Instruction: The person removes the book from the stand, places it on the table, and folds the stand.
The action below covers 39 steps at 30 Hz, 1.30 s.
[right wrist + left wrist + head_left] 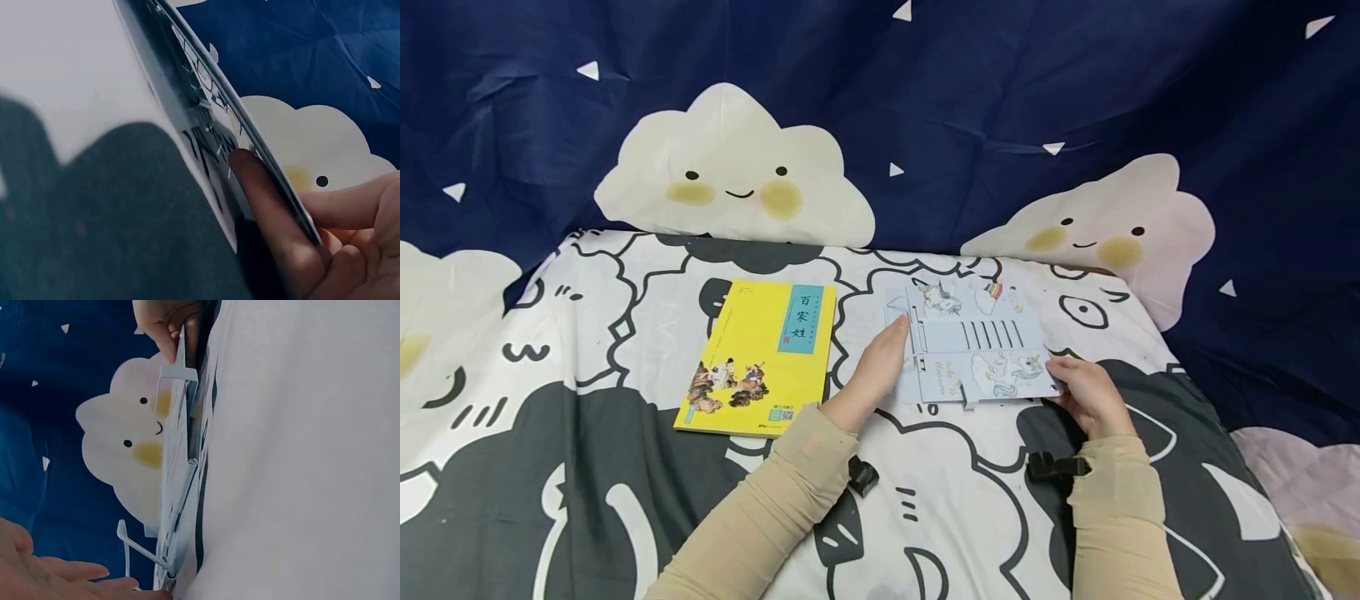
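A pale blue metal book stand with unicorn and rainbow pictures and a row of slots lies low over the sheep-print cloth. At its near right corner my right hand pinches the panel, thumb on top and fingers beneath. The right wrist view shows that side of the panel lifted off the cloth, with a finger under it. Along the stand's left edge is my left hand, its fingers fairly straight beside the wire clip. Whether they bear any weight is unclear.
A yellow book with a blue title label lies flat to the left of my left hand. Sheep-print cloth covers the surface. Behind it hangs a dark blue curtain with smiling clouds.
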Motion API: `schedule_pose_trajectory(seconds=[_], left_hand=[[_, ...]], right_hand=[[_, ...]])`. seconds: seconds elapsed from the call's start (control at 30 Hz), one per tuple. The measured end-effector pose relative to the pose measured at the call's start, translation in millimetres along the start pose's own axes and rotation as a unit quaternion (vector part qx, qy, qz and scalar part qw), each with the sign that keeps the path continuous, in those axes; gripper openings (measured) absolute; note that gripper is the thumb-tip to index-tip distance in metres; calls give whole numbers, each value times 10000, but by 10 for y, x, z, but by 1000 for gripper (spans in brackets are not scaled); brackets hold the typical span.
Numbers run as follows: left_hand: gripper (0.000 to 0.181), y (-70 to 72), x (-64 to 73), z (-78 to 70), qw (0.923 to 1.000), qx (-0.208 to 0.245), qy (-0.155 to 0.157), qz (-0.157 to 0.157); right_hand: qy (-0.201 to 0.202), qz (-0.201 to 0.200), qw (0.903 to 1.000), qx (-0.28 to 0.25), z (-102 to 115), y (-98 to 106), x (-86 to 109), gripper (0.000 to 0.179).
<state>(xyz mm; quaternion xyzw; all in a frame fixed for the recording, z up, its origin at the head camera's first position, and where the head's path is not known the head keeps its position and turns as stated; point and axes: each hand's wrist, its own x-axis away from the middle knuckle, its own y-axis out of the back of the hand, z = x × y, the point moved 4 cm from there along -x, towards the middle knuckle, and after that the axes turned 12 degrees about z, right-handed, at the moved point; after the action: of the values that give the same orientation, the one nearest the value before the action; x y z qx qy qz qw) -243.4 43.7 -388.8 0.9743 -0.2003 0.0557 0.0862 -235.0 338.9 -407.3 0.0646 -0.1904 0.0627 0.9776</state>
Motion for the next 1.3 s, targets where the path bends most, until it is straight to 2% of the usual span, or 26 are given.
schedule_pose_trajectory(seconds=[0.2,0.37,0.57,0.7,0.9,1.13,1.3], left_hand=[[62,-18,-7,27,9993,-160,345,21],[62,-76,-14,57,9956,-714,514,310],[66,-184,35,39,9811,-1652,599,807],[70,-266,69,15,9700,-2094,602,1079],[77,-354,92,14,9636,-2349,548,1156],[80,-351,84,29,9606,-2447,429,1246],[82,-360,100,24,9495,-2766,449,1409]], right_hand=[[-243,-112,9992,299,-36,34,6,57],[-320,-218,9989,260,-69,58,2,59],[-195,-331,9992,-86,-103,98,7,63],[-211,-324,9988,-298,-122,115,8,64],[-233,-241,9978,-576,-141,110,0,66],[-220,-284,9976,-598,-144,108,-4,65],[-253,-279,9976,-588,-155,115,-11,65]])
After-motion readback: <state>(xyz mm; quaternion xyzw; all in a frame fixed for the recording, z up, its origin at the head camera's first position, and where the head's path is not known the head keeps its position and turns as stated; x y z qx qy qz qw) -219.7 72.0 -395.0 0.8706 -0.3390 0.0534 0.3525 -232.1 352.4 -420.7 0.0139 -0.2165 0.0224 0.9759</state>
